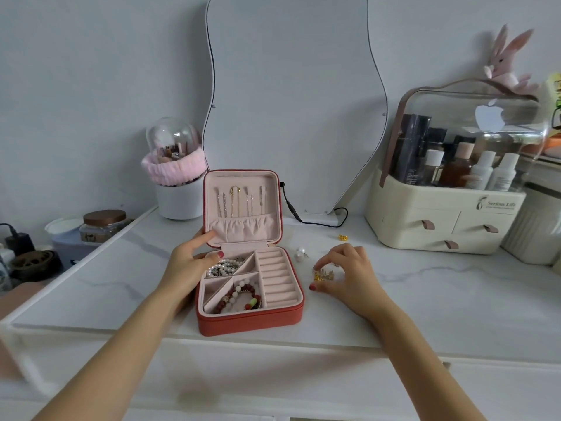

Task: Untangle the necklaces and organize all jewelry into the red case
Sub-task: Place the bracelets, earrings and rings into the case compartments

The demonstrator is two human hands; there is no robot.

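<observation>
The red case (pixel 252 325) lies open mid-table, its lid (pixel 243 205) upright with several thin necklaces hanging inside. Pearl pieces (pixel 226 266) fill the upper left compartment, and red and white bead bracelets (pixel 241 294) the lower one. The ring rolls (pixel 277 278) hold nothing. My left hand (pixel 188 264) rests at the case's left side, its index finger touching the lid's pocket. My right hand (pixel 346 275) is right of the case, thumb and curled fingers pinching small gold jewelry (pixel 324 275) on the table. A pearl earring (pixel 300 253) and another gold piece (pixel 343 237) lie loose nearby.
A wavy mirror (pixel 291 101) leans on the wall behind the case, with a black cable (pixel 315 221) at its foot. A brush holder (pixel 177 189) stands at the back left and a cosmetics organizer (pixel 440 220) at the right. Jars and bowls (pixel 103 229) sit off the left edge.
</observation>
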